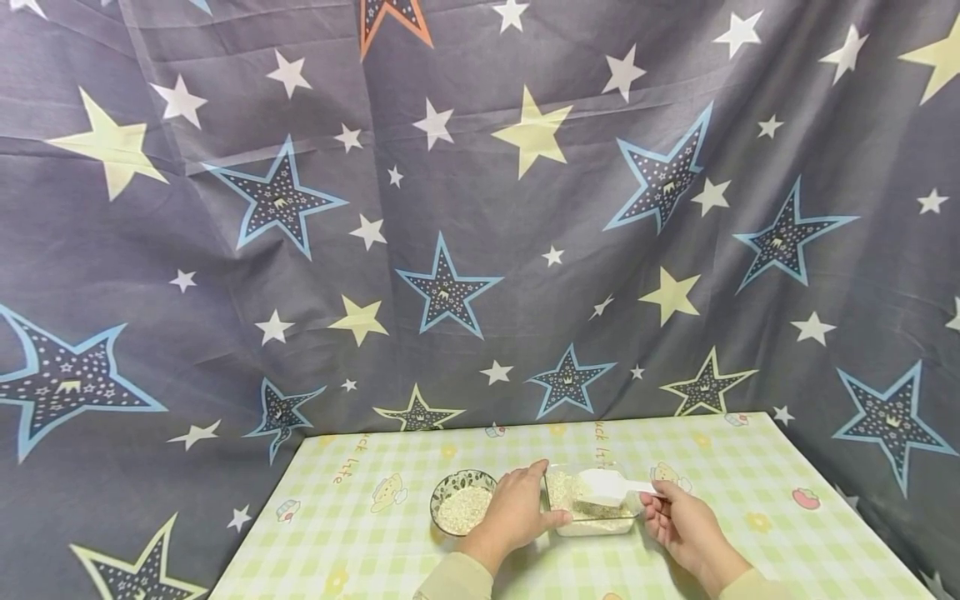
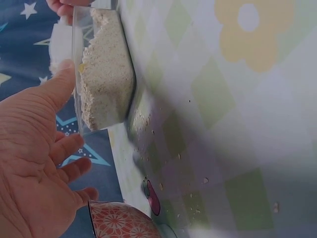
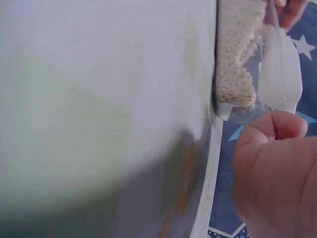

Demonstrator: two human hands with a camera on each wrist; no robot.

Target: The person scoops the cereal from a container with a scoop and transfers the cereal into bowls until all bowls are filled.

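Observation:
A clear rectangular container with oat-like flakes in it stands on the table. My right hand pinches the handle of a white scoop and holds it over the container; the right wrist view shows the scoop above the flakes. At the container's left side is my left hand, its thumb at the rim and its other fingers extended, curled round nothing. Just left of that hand sits a round bowl of similar flakes, patterned in red outside in the left wrist view.
A green-and-white checked cloth with cartoon prints covers the table. Small crumbs lie scattered on it near the bowl and container. Behind the table hangs a dark curtain printed with stars.

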